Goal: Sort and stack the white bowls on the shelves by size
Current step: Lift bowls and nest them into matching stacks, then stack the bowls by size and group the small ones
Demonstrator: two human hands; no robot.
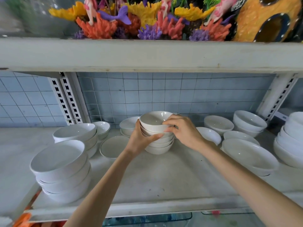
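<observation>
- A white shelf (164, 177) holds many white bowls, some loose, some piled.
- At front left stands a stack of wide bowls (60, 171), well apart from both hands.
- Mid-shelf is a stack of small bowls (159, 145); the left hand (141, 140) wraps its side, thumb across the front.
- The right hand (185, 130) pinches the rim of the top bowl (154, 120), which sits nested on that stack.
- The step appears to be seating this bowl; next calls for a gentle release, then finding another bowl of matching size.
</observation>
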